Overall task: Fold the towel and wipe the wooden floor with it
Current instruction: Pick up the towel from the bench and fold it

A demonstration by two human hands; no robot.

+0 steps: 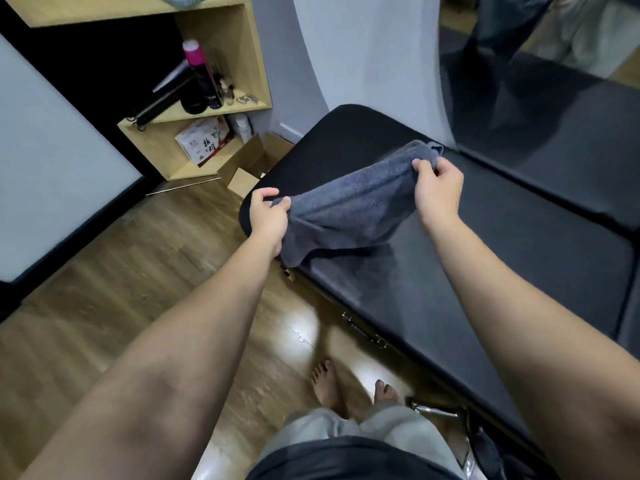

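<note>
I am watching both hands pinching a grey towel (349, 202) by its upper edge above a black padded bench (467, 258). The left hand (268, 216) is gripping one end between thumb and curled fingers; the right hand (438, 188) is gripping the other end the same way, a little farther off and higher in the head view. The towel is sagging between the two hands in a loose, doubled-over fold, its lower corner hanging down near the bench's front edge, just beside the left wrist. Whether that corner is touching the padding, I cannot tell.

Both bare forearms are reaching forward from the bottom of the picture. Below them, the person's bare feet (353, 389) are standing on the wooden floor (145, 271), which is catching bright light close to the bench's metal frame. Farther left, a light wooden shelf unit (204, 112) is standing against the wall, holding a dark spray can with a pink cap (202, 76) and a printed packet (204, 140) on the level below. An open cardboard box (254, 164) is sitting on the floor between the shelf unit and the end of the bench.
</note>
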